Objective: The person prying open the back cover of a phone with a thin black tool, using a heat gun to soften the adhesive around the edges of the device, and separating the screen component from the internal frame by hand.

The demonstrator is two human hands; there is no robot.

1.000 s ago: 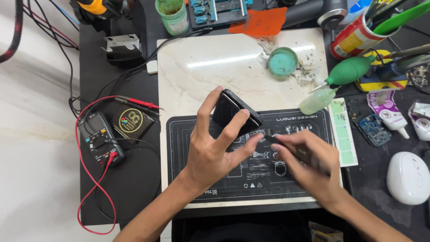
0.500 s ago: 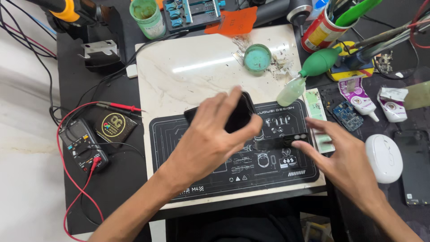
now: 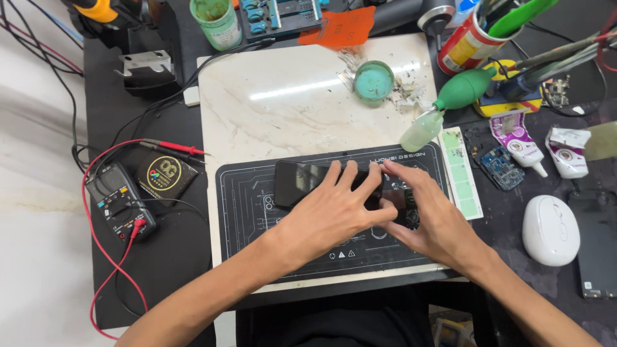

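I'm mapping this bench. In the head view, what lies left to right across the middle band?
Multimeter → small black box → dark phone under the left hand → right hand → small blue circuit board → white mouse.
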